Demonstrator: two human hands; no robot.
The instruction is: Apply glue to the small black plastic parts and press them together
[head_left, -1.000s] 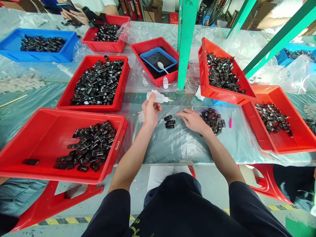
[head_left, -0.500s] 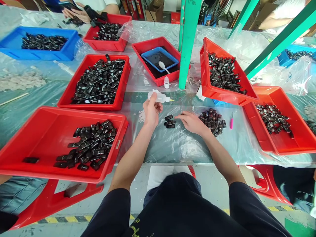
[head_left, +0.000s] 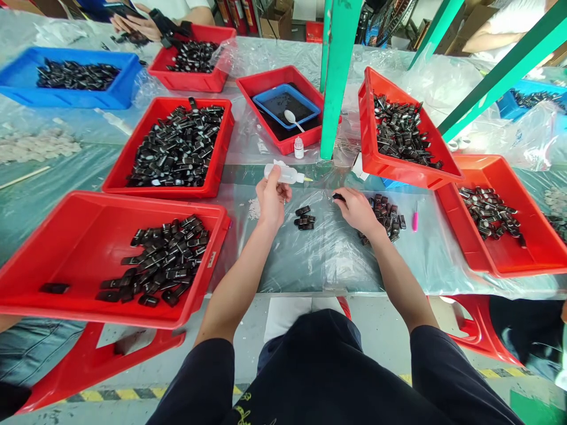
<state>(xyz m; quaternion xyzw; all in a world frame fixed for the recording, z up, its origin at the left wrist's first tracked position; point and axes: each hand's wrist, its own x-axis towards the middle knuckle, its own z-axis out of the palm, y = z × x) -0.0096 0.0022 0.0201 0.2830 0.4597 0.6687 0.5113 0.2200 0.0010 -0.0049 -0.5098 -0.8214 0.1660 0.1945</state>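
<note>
My left hand (head_left: 271, 199) is closed round a white squeeze bottle (head_left: 287, 174), its thin yellowish nozzle pointing right. Between the fingertips of my right hand (head_left: 357, 209) is a small black glossy plastic part (head_left: 339, 196), held just above the table. A few like parts (head_left: 305, 218) lie in a small group between my hands. Partly hidden behind my right hand and wrist is a larger pile of the black parts (head_left: 390, 215). Small white bits (head_left: 254, 208) are scattered left of my left hand.
Red bins of black parts stand on the left (head_left: 57, 236) and right (head_left: 535, 236). A green post (head_left: 334, 88) rises ahead, near a small white bottle (head_left: 299, 149). A pink-handled tool (head_left: 415, 222) lies right of the pile. Across the table, a person's hands (head_left: 137, 23) hold a phone.
My right hand has moved right, from beside the small group to the larger pile, and now holds a black part. My left hand with the bottle has stayed nearly still.
</note>
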